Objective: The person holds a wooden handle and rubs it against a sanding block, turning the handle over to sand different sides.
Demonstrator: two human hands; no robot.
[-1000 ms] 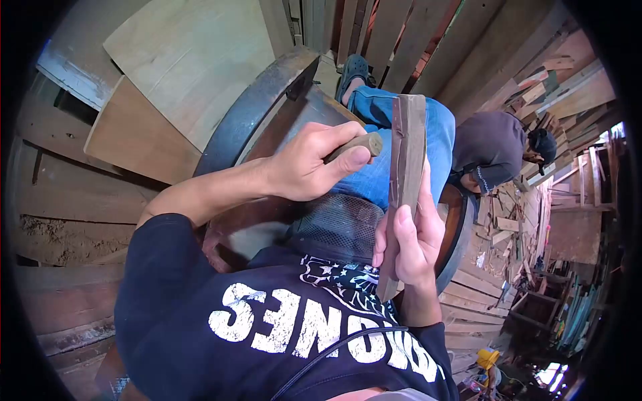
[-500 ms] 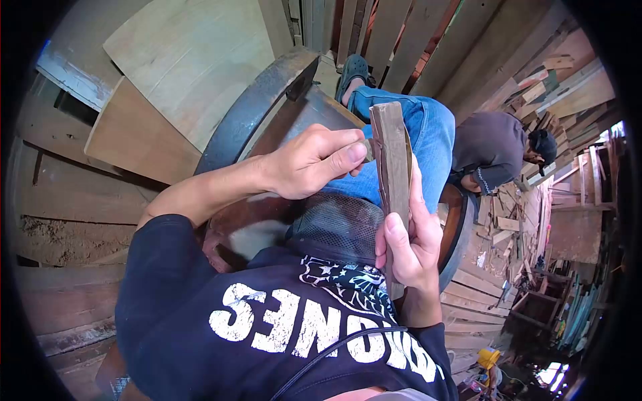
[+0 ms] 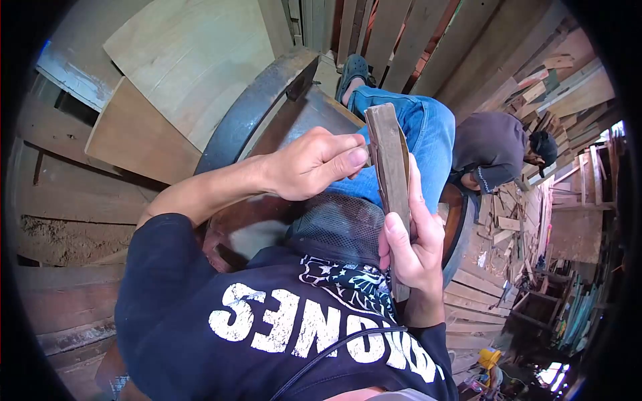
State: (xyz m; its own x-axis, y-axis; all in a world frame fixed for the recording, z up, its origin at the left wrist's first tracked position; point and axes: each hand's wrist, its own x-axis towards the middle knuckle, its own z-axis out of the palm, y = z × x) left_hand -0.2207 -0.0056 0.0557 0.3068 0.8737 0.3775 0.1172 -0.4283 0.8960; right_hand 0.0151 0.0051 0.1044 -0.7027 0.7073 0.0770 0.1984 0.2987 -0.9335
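A narrow, weathered piece of wood [image 3: 389,157] stands tilted in front of my torso, with a rough, dark left edge. My right hand [image 3: 414,250] is closed around its lower part, the thumb lying on the near face and the index finger stretched along the right side. A thin curved edge shows behind the wood on that side. My left hand [image 3: 317,164] is in a pinch beside the upper left edge of the wood. Something small and dark is partly visible at its fingertips, too hidden to name. Below both hands is a dark mesh cloth [image 3: 338,224] on my lap.
A curved dark wooden piece [image 3: 251,107] rises at my left, in front of large plywood panels [image 3: 187,60]. Another person [image 3: 491,150] crouches at the right, near scattered wood scraps [image 3: 505,220]. A yellow object [image 3: 489,357] lies at lower right.
The upper end of the wood has tipped slightly left. My left hand has shifted a little, and its fingertips are now closer to the wood's edge.
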